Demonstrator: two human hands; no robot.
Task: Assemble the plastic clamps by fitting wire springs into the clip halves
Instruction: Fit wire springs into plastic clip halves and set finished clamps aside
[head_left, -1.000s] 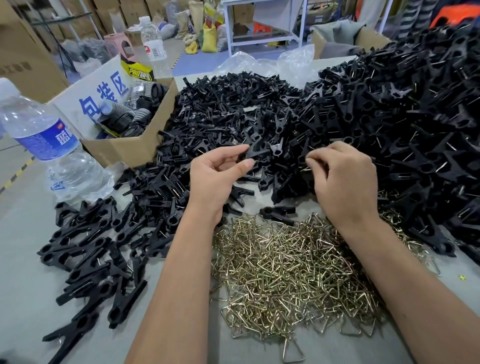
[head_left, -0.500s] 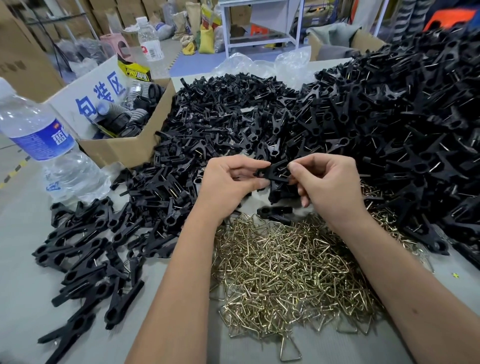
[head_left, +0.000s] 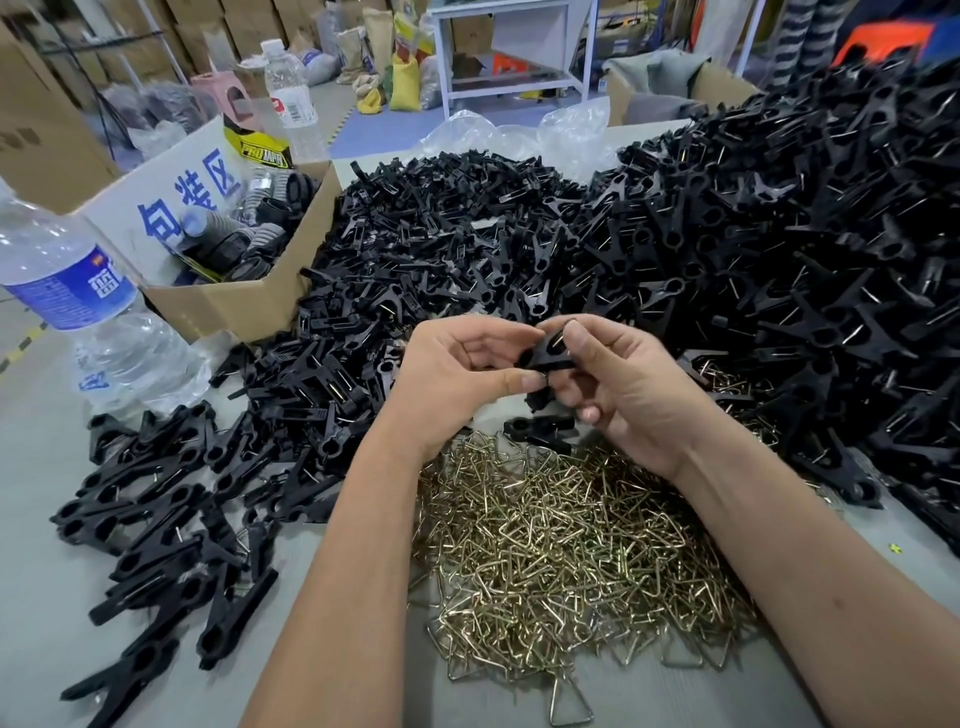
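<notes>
Both hands, left hand (head_left: 457, 374) and right hand (head_left: 623, 384), pinch black plastic clip halves (head_left: 550, 353) above the brass-coloured wire spring heap (head_left: 571, 545); halves should be aligned squarely.

— What sort of place was this?

— A small factory or warehouse packing floor. Stacked cardboard cartons (head_left: 47, 119) lined the far left, and filled sacks (head_left: 402, 78) stood on the floor beyond the table.

— And the bench itself?

— A grey work table (head_left: 47, 597) was buried in bulk parts: a huge heap of black clip halves (head_left: 519, 234), a mound of wire springs (head_left: 571, 545) near the worker, and finished clamps (head_left: 156, 519) at the left. An open box (head_left: 228, 306) bore printed blue characters, and a metal rack (head_left: 519, 47) stood far back.
</notes>
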